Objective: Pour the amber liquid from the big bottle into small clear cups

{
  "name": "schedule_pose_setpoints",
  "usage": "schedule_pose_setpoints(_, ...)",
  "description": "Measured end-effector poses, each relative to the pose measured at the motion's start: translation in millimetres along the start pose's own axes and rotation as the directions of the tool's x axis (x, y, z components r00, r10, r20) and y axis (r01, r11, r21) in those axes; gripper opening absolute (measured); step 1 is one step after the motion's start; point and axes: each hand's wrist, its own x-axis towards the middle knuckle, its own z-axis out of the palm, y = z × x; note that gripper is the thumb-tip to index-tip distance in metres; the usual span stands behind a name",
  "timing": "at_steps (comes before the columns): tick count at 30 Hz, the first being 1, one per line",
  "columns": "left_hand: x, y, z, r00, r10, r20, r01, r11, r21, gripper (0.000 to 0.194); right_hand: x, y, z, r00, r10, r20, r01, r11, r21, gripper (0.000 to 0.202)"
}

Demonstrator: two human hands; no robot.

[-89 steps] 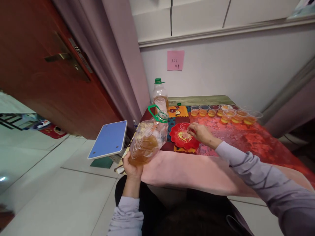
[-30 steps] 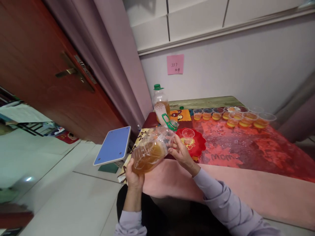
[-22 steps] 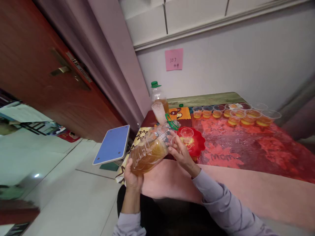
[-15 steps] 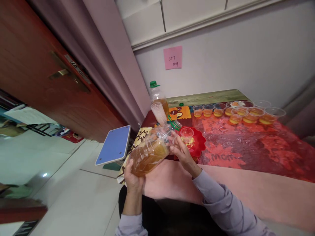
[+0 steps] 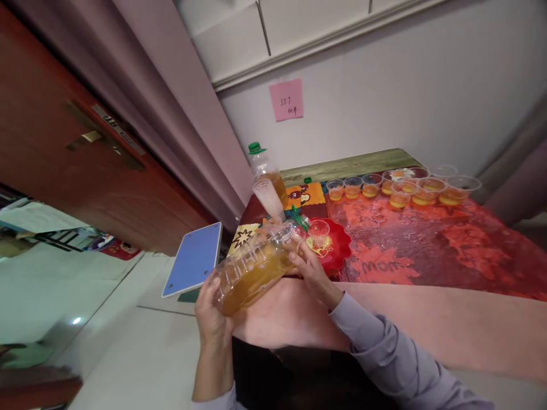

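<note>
A large clear bottle [image 5: 256,270] of amber liquid lies tilted in both hands, its neck toward the red plate. My left hand [image 5: 212,310] grips its base, and my right hand [image 5: 308,266] holds it near the neck. Just beyond the neck, a clear plastic cup [image 5: 318,231] stands on the scalloped red plate [image 5: 341,246]. A green handle [image 5: 299,217] shows beside the bottle's neck. Whether liquid is flowing out cannot be made out.
Several cups [image 5: 400,193] with amber liquid stand along the table's back. At the back left are a second bottle [image 5: 273,181] with a green cap and a stack of clear cups [image 5: 269,198]. A blue board [image 5: 193,257] is at the left.
The bottle has tipped closer to horizontal, with its neck by the cup on the plate. My left hand has moved left with the base. The whole view has shifted slightly.
</note>
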Motion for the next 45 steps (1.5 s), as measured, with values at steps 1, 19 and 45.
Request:
schedule_pose_setpoints(1, -1.0, 2.2, 1.3, 1.000, -0.001, 0.002, 0.001, 1.000, 0.006, 0.047, 0.0, 0.4, -0.2, 1.000, 0.006, 0.000, -0.006, 1.000, -0.004, 0.073)
schedule_pose_setpoints(19, -14.6, 12.4, 12.7, 0.991, 0.131, -0.029, -0.130, 0.990, 0.049, 0.050, 3.7, 6.7, -2.7, 0.997, 0.073, 0.005, -0.073, 0.989, 0.126, 0.069)
schedule_pose_setpoints(45, -6.4, -2.4, 3.2, 0.926, 0.372, 0.057, -0.376, 0.922, 0.091, 0.060, 10.9, 20.7, -5.3, 0.998, 0.058, -0.003, -0.056, 0.974, 0.220, 0.058)
